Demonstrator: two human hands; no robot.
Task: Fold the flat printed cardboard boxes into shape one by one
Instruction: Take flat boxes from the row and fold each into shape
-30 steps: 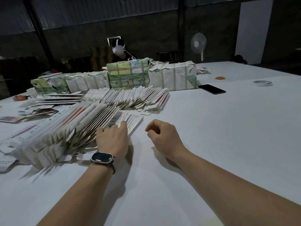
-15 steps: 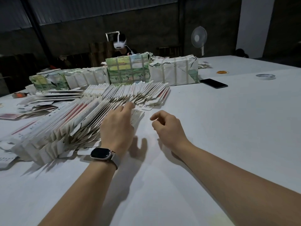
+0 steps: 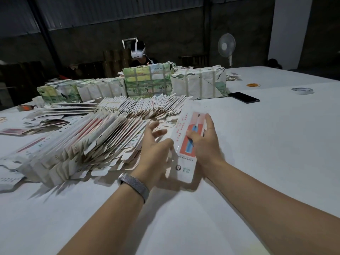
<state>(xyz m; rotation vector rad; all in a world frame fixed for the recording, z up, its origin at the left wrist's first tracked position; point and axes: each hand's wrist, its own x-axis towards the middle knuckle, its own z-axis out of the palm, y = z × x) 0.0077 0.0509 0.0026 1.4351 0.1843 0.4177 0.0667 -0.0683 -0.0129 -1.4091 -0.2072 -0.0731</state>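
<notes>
A long flat white box blank (image 3: 184, 144) with a red and blue print is held above the white table (image 3: 257, 162). My right hand (image 3: 206, 144) grips its right side, thumb across the printed face and fingers behind. My left hand (image 3: 156, 144) touches its left edge with the fingers spread and relaxed. To the left lies a slanted row of several flat blanks (image 3: 88, 142), and a second fanned row (image 3: 147, 107) lies behind it.
Wrapped bundles (image 3: 198, 83) and a green printed bundle (image 3: 147, 81) stand at the back. A black phone (image 3: 245, 97), a tape roll (image 3: 302, 90) and an orange ring (image 3: 253, 85) lie at the far right. A person with a headset (image 3: 138, 53) sits behind the bundles. A fan (image 3: 226, 46) stands beyond.
My left hand pulled one blank out of the row and brought it to the right. My right hand, which was loosely curled and held nothing, now grips that blank.
</notes>
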